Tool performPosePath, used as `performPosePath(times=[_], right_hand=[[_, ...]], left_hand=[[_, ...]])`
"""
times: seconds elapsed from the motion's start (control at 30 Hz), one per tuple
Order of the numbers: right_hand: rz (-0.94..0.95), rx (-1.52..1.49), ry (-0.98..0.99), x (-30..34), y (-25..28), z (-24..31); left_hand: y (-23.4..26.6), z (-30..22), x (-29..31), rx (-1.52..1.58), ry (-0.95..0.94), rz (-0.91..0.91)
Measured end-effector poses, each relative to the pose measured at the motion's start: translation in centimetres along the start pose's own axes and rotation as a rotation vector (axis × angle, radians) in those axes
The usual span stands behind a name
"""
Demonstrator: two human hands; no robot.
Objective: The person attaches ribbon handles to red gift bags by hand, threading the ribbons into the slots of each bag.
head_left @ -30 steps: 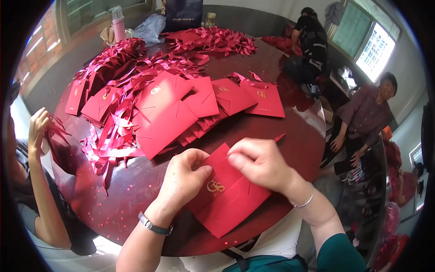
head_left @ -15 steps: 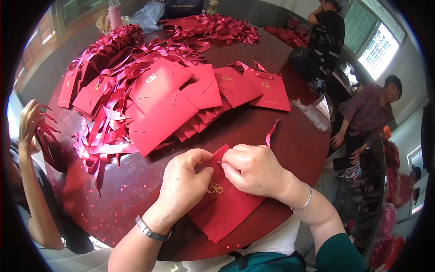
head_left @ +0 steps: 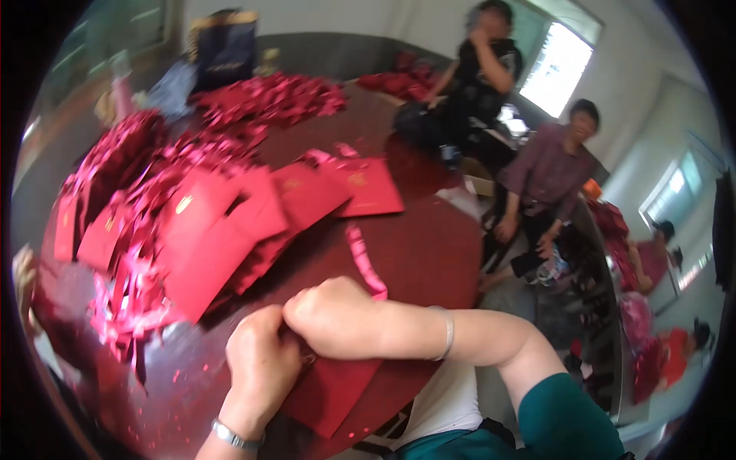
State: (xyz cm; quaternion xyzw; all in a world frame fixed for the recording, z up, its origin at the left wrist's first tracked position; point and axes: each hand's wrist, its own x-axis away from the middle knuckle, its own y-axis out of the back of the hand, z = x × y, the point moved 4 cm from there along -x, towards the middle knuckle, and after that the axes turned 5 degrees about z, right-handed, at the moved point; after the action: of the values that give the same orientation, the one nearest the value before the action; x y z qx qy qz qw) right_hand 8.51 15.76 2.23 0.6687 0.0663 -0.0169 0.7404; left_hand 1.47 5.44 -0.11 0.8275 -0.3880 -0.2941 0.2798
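A flat red paper gift bag (head_left: 337,395) with a gold emblem, mostly covered, lies at the table's near edge beneath my hands. My left hand (head_left: 264,356) is closed on the bag's upper part, its fingertips hidden. Against it presses my right hand (head_left: 333,318), curled shut with its knuckles up and its forearm crossing over the bag. A red ribbon (head_left: 364,264) sticks up from behind that hand, which seems to pinch its end; the fingertips are out of sight. Motion blurs the picture.
Overlapping red gift bags (head_left: 218,238) and tangled ribbons (head_left: 130,314) spread over the left of the round dark red table (head_left: 429,261). Farther back stand a dark blue bag (head_left: 224,50) and a pink bottle (head_left: 123,96). Several people are nearby; one hand shows at the left edge.
The view has swung, shifting the table and people leftward. My hands have come together, the right one now touching the left and hiding more of the bag's top.
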Motion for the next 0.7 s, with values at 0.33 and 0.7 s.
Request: performPosePath(times=[0.33, 0.7], right_hand=[[-0.038, -0.365, 0.052, 0.0, 1.0, -2.1], [-0.083, -0.538, 0.168, 1.4, 1.8, -3.6]], left_hand=[[1.1, 0.2, 1.2, 0.057, 0.060, 0.021], [1.5, 0.7, -1.1, 0.448, 0.179, 0.419]])
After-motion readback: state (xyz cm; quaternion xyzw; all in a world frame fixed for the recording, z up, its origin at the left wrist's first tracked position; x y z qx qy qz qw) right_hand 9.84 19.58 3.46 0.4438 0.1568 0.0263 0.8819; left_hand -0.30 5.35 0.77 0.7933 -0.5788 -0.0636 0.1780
